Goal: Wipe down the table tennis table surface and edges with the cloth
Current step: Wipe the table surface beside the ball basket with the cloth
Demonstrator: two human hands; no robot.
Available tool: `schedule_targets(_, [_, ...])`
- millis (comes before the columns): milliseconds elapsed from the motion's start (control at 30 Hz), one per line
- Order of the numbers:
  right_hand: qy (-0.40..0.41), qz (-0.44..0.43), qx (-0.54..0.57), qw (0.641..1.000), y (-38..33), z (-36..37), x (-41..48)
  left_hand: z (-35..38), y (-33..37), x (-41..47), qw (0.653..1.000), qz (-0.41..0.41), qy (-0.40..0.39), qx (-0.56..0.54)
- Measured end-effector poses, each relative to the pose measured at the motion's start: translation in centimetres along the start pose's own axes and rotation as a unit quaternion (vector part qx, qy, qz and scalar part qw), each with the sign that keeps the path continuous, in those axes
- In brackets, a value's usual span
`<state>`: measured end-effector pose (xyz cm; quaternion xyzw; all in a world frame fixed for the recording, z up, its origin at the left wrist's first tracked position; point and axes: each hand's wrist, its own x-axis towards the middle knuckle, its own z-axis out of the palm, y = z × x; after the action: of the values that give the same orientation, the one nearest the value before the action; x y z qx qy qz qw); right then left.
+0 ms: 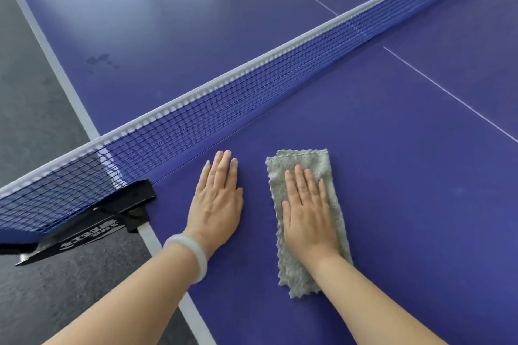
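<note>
A folded grey-green cloth [305, 165] lies flat on the blue table tennis table [406, 204], on the near half close to the net. My right hand [308, 213] presses on the cloth with straight fingers, palm down. My left hand [217, 199] rests flat on the bare table surface just left of the cloth, fingers straight and pointing toward the net. A pale bangle [187, 255] sits on my left wrist. The table's white edge strip [193, 314] runs under my left forearm.
The blue net [252, 87] with its white top band crosses the table diagonally just beyond my fingertips. Its black clamp post [117, 213] grips the table edge at left. A dark smudge [101, 60] marks the far half. Grey floor [36, 92] lies left of the table.
</note>
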<state>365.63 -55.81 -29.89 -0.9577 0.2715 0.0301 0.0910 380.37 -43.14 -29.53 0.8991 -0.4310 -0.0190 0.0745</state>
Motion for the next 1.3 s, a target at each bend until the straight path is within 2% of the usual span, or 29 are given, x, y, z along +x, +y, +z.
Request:
schedule_targets(100, [-0.031,-0.193,-0.031,0.98,3.7,-0.6,-1.0,0.8,1.6,4.3,0.999,-0.033,-0.019,-0.003])
schedule_targets(133, [-0.034,-0.228,-0.045,0.972,5.6,-1.0,-0.8,1.1,1.7,5.1,0.999,-0.046,-0.024,-0.002])
schedule_targets(167, [-0.034,-0.218,-0.054,0.974,7.5,-1.3,-0.3,1.4,1.6,5.5,0.998,-0.058,-0.028,-0.003])
schedule_targets(233, [-0.023,-0.07,-0.04,0.996,10.7,-1.9,1.7,1.7,1.5,5.5,0.997,-0.067,-0.028,-0.01])
schedule_targets(300, [0.002,0.122,-0.023,0.992,10.9,-1.9,3.6,1.9,1.5,5.3,0.997,-0.063,-0.031,-0.015])
schedule_targets(333, [0.018,0.184,-0.014,0.983,9.4,-1.7,4.3,1.9,1.5,5.4,0.997,-0.062,-0.034,-0.016])
schedule_targets(367, [0.032,0.207,-0.003,0.978,7.3,-1.5,4.8,1.8,1.4,5.5,0.997,-0.061,-0.036,-0.019])
schedule_targets(433, [0.055,0.134,0.019,0.989,2.4,-0.5,4.4,1.5,1.4,5.6,0.997,-0.061,-0.041,-0.022])
schedule_targets(500, [0.049,-0.009,0.021,0.999,-1.6,0.4,2.8,1.1,1.3,5.6,0.997,-0.056,-0.046,-0.027])
schedule_targets(567, [0.025,-0.115,0.016,0.993,-1.6,0.2,2.2,0.9,1.4,5.6,0.997,-0.055,-0.047,-0.028])
schedule_targets(633, [0.025,-0.136,-0.003,0.99,2.6,-0.6,3.6,0.9,1.5,5.7,0.997,-0.06,-0.036,-0.031])
schedule_targets(700, [0.03,-0.039,-0.02,0.999,8.4,-1.5,5.7,0.9,1.6,5.7,0.997,-0.068,-0.031,-0.031])
schedule_targets(767, [0.029,0.13,-0.002,0.991,12.9,-2.6,7.4,1.1,1.7,5.8,0.997,-0.073,-0.028,-0.029])
schedule_targets(833, [0.043,0.226,0.015,0.973,12.2,-2.8,8.3,1.2,1.8,5.8,0.996,-0.077,-0.028,-0.031])
schedule_targets(867, [0.048,0.216,0.015,0.975,10.2,-2.5,8.3,1.2,1.8,5.7,0.996,-0.078,-0.029,-0.032])
schedule_targets(900, [0.05,0.166,0.019,0.985,7.6,-2.0,8.0,1.1,1.9,5.7,0.996,-0.079,-0.03,-0.031])
schedule_targets(967, [0.034,-0.018,0.013,0.999,2.2,-0.7,6.4,1.1,1.9,5.7,0.996,-0.074,-0.034,-0.028])
schedule_targets(1000, [0.018,-0.1,0.009,0.995,0.5,-0.5,5.7,1.0,1.9,5.7,0.996,-0.072,-0.037,-0.029])
schedule_targets(1067, [-0.024,-0.182,-0.003,0.983,0.5,-1.2,6.7,0.9,2.0,5.7,0.996,-0.072,-0.04,-0.034])
schedule_targets(1100, [-0.025,-0.188,-0.017,0.982,1.6,-1.5,8.0,0.8,2.1,5.7,0.996,-0.072,-0.039,-0.037])
schedule_targets(1133, [-0.024,-0.16,-0.027,0.986,3.0,-1.8,9.6,0.8,2.2,5.7,0.996,-0.072,-0.04,-0.037])
schedule_targets(1167, [-0.021,-0.096,-0.026,0.995,4.4,-2.3,11.4,0.7,2.2,5.7,0.996,-0.072,-0.045,-0.034])
schedule_targets(1233, [0.006,0.078,-0.004,0.997,6.8,-3.0,14.3,0.6,2.3,5.7,0.996,-0.068,-0.053,-0.031])
schedule_targets(1267, [0.017,0.133,-0.001,0.991,6.6,-3.1,15.0,0.5,2.4,5.8,0.996,-0.069,-0.056,-0.029])
schedule_targets(1300, [0.023,0.146,-0.007,0.989,5.3,-3.0,15.3,0.3,2.4,5.8,0.995,-0.07,-0.063,-0.026])
